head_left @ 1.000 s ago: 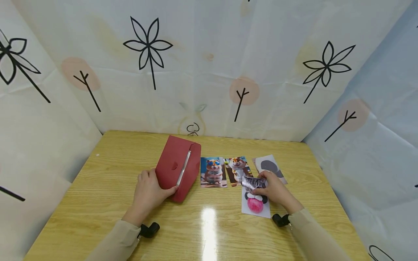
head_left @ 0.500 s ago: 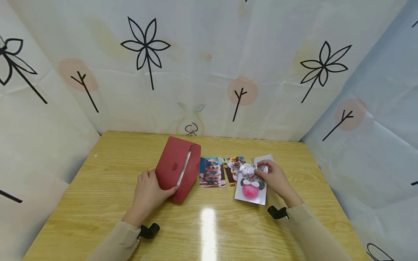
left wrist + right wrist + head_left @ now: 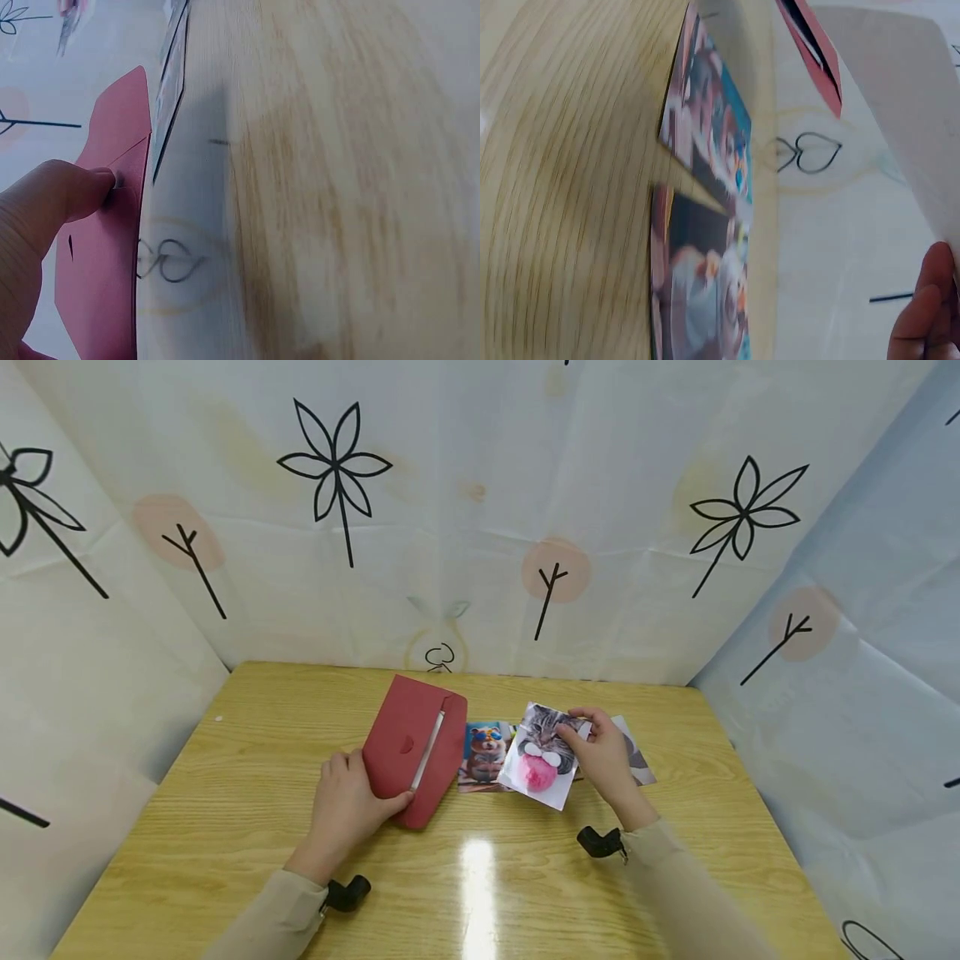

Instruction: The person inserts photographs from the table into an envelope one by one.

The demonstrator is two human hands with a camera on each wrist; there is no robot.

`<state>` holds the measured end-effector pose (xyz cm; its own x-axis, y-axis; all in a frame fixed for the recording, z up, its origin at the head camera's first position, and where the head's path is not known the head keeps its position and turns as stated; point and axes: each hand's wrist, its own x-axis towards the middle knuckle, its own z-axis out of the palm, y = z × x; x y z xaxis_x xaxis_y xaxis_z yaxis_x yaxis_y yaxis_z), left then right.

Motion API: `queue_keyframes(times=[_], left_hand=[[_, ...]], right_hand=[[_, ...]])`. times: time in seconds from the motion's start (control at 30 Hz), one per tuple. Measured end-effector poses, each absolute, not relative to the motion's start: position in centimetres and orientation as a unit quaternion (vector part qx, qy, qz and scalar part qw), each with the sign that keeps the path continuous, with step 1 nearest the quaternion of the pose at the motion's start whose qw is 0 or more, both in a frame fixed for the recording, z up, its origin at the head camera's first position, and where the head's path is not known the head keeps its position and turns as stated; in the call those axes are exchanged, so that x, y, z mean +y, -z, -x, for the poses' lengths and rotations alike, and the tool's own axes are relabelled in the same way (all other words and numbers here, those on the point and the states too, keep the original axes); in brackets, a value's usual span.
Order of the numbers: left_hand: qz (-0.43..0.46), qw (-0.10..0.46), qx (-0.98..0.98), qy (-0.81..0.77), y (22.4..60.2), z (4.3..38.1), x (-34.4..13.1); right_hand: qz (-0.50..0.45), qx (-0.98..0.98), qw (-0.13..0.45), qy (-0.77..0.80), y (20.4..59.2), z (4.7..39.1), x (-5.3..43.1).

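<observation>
My left hand grips a red paper envelope at its lower left side. The thumb presses at the envelope's slit, where a white edge shows inside. In the left wrist view the envelope stands tilted above the table. My right hand pinches the upper right corner of a photo card of a grey cat with a pink ball. This card is raised over other cards, right of the envelope. The right wrist view shows its blank back and the curled fingers.
A hamster photo card with sunglasses lies partly covered beside the envelope. Another hamster card lies next to it, mostly hidden in the head view. A card with a grey shape lies farther right. Printed cloth walls border the wooden table.
My right hand has lifted the cat card off the table and carried it left, over the hamster cards. The left hand and envelope have shifted slightly right.
</observation>
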<state>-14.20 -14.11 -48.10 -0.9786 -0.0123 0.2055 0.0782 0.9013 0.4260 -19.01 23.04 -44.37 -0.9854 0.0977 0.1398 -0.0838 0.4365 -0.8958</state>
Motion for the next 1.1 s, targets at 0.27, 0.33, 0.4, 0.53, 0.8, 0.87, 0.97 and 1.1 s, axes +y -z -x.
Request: queue_keyframes(times=[0.27, 0.33, 0.4, 0.53, 0.8, 0.87, 0.97, 1.1], left_hand=[[0.02, 0.101, -0.971, 0.217, 48.1, 14.1, -13.8], [0.021, 0.099, -0.971, 0.219, 48.2, 14.0, -13.6], [0.023, 0.097, -0.971, 0.219, 48.2, 14.0, -13.5], [0.025, 0.096, -0.971, 0.218, 48.2, 13.8, -13.3], [0.027, 0.094, -0.971, 0.219, 48.2, 13.8, -13.0], [0.025, 0.091, -0.971, 0.22, 48.2, 13.8, -12.9], [0.024, 0.089, -0.97, 0.224, 48.1, 13.8, -12.6], [0.03, 0.095, -0.969, 0.225, 48.1, 13.8, -12.2]], right_hand=[[-0.017, -0.825, 0.121, -0.552, 41.7, 17.7, 18.3], [-0.028, -0.821, 0.122, -0.556, 41.3, 17.5, 17.2], [-0.036, -0.82, 0.125, -0.557, 42.1, 17.8, 16.4], [-0.043, -0.818, 0.12, -0.561, 44.3, 18.6, 15.2], [-0.026, -0.825, 0.119, -0.552, 46.2, 19.6, 13.4], [-0.018, -0.827, 0.116, -0.55, 46.2, 19.6, 13.1], [-0.014, -0.833, 0.112, -0.542, 46.2, 19.6, 12.7], [-0.021, -0.845, 0.104, -0.524, 46.1, 19.6, 12.1]])
